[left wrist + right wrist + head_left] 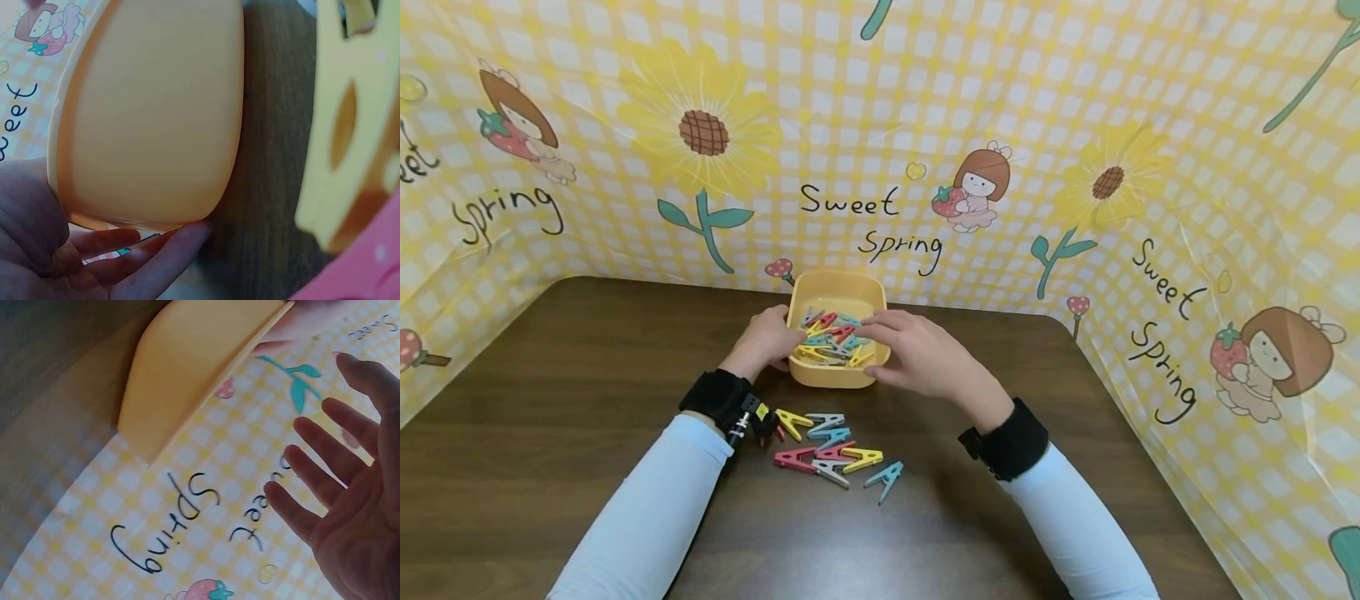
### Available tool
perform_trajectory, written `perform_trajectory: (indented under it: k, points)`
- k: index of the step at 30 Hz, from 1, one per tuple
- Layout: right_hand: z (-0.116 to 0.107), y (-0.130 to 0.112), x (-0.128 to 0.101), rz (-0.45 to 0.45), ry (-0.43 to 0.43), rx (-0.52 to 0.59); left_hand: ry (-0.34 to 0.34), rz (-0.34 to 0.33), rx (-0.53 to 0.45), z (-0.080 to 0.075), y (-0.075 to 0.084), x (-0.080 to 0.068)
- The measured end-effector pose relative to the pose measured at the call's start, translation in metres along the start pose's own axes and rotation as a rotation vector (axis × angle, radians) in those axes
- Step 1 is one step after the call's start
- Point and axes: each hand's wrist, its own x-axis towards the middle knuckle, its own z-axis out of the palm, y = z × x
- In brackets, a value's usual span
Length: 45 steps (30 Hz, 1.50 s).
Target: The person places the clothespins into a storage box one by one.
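A yellow plastic tub [831, 379] stands toward the back of the table, with several coloured clothespins [829, 337] heaped inside. My left hand [767, 337] grips its left side, thumb over the rim and fingers against the outer wall; the left wrist view shows the same hand [119, 256] round the end of the tub [156, 112]. Above the tub's right rim is my right hand [917, 354], fingers extended and holding nothing. In the right wrist view that hand [350, 512] is spread, palm showing, apart from the tub [181, 362].
Several loose clothespins lie on the table in front of the tub, among them a red one [793, 459], a yellow one [862, 458] and a blue one [887, 477]. A checked yellow cloth [865, 108] hangs behind and beside the brown table [587, 375].
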Motion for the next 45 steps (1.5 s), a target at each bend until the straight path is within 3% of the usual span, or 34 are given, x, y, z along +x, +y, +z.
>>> perform_trajectory:
  k: [4,12,16,23,27,34,45]
  points:
    - [0.002,-0.01,-0.017,-0.038,-0.025,-0.007,0.005,0.014,0.003,-0.001,0.002,-0.002]
    - [0.008,-0.019,-0.04,-0.151,-0.24,0.056,0.001,0.01,-0.004,-0.003,0.004,-0.004]
    - [0.011,-0.025,-0.048,-0.194,-0.302,0.106,-0.01,0.006,-0.001,-0.003,0.003,-0.005]
    - [0.01,-0.034,-0.055,-0.191,-0.411,0.152,-0.01,0.007,-0.001,-0.001,0.003,-0.004]
    - [0.009,-0.035,-0.057,-0.208,-0.424,0.146,-0.008,0.005,-0.001,-0.002,0.004,-0.005]
    - [0.011,-0.043,-0.057,-0.198,-0.5,0.239,-0.024,0.008,-0.004,-0.004,0.004,-0.007]
    - [0.025,-0.054,-0.051,-0.171,-0.61,0.217,-0.026,0.019,-0.001,-0.003,0.0,-0.003]
